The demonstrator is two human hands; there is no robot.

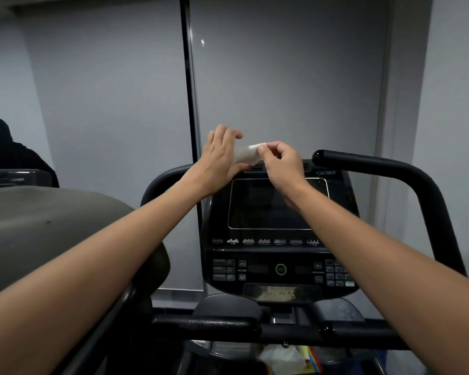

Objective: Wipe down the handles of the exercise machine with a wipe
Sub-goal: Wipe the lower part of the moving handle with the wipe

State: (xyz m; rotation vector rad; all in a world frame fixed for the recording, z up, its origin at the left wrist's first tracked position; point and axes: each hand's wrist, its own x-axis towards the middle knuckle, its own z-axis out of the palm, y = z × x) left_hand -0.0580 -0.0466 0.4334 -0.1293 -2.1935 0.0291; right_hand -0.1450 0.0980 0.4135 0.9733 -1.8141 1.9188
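Holding: both hands are raised above the console (271,212), with a small white wipe (246,154) between them.
Left hand (222,155): its fingers are curled around the left part of the wipe, thumb below.
Right hand (280,163): it pinches the right end of the wipe with thumb and forefinger.
Wipe: it is folded or crumpled, in the air just over the top edge of the console, touching no handle.
Right handle (377,165): a black curved bar, near the right hand but apart from it.
Left handle (163,180): mostly hidden behind the left forearm.
Lower bar (228,324): black, runs across under the console.
Background: a dark figure (6,147) stands far left by the grey wall.
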